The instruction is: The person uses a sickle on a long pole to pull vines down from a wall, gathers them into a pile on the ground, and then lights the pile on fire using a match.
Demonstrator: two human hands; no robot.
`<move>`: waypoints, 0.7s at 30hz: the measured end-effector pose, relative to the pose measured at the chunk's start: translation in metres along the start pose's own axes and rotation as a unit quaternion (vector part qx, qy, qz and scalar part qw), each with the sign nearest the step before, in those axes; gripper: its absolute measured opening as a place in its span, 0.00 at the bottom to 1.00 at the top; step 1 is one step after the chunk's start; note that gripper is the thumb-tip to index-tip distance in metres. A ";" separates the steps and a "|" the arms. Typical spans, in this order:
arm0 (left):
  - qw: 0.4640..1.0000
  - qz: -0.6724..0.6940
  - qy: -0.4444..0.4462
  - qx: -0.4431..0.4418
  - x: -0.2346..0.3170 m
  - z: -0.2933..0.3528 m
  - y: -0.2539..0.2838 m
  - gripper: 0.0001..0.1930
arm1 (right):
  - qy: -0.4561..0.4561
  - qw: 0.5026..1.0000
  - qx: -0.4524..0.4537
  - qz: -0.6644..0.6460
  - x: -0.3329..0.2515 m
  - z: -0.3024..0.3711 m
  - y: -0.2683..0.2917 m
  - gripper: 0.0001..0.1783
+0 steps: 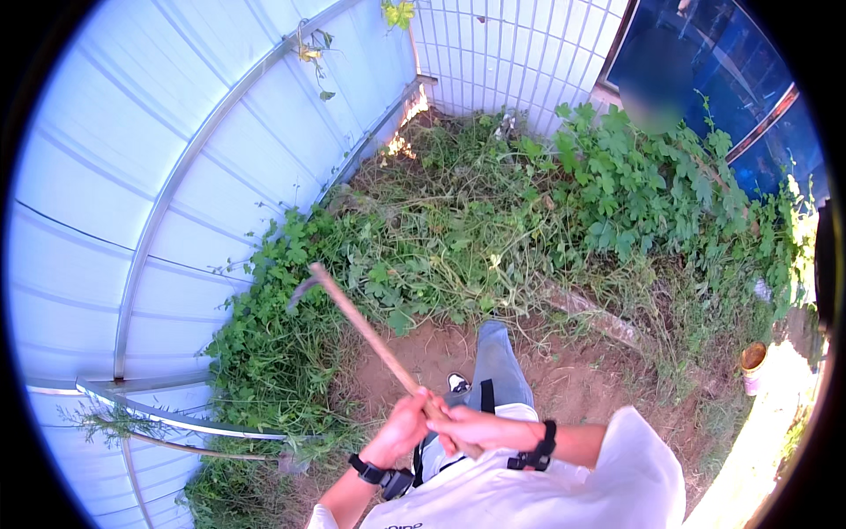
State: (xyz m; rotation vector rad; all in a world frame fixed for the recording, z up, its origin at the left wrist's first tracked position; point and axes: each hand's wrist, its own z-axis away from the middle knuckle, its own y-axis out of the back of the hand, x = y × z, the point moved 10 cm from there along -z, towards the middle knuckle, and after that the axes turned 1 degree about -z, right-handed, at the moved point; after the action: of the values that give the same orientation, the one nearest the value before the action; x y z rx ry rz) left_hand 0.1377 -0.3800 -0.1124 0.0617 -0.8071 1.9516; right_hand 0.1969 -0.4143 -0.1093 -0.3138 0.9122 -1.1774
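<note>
Both my hands grip a long wooden-handled tool [366, 328] that slants up and left in front of me. At its far end a narrow, curved grey blade [301, 291] sticks out, sickle-like, over the green weeds [291, 339]. My left hand [407, 428] is closed round the lower handle. Just beside it, to the right, my right hand [471, 428] closes round the handle's butt end. Dark straps with small devices circle both wrists. Between blade and feet lies bare reddish soil [388, 353].
A white panel wall [194, 176] with metal rails curves along the left. Leafy vines [643, 185] grow thick at the back right before a blue panel [758, 79]. A plank-like piece [599, 317] lies among the weeds. At right stands a small bucket [753, 361].
</note>
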 end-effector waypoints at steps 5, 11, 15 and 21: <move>0.968 0.099 -0.223 0.057 0.090 -0.008 0.068 0.14 | 0.089 0.972 -0.073 0.206 -0.085 -0.091 -0.018 0.23; 0.981 0.087 -0.164 0.062 0.075 -0.055 0.069 0.14 | -0.047 0.990 -0.122 0.053 -0.084 -0.095 0.007 0.18; 0.995 -0.092 -0.041 -0.014 0.057 -0.140 0.024 0.22 | -0.013 1.000 0.021 0.000 -0.104 -0.087 0.104 0.18; 0.976 -0.168 0.057 -0.123 0.061 -0.188 -0.054 0.26 | 0.163 0.902 0.321 -0.239 -0.186 -0.025 0.337 0.20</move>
State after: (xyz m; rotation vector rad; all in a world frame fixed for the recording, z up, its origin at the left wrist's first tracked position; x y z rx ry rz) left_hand 0.2032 -0.2112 -0.2089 -0.0593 -0.8935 1.5127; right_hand 0.3821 -0.1112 -0.2594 0.2236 0.6901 -1.9550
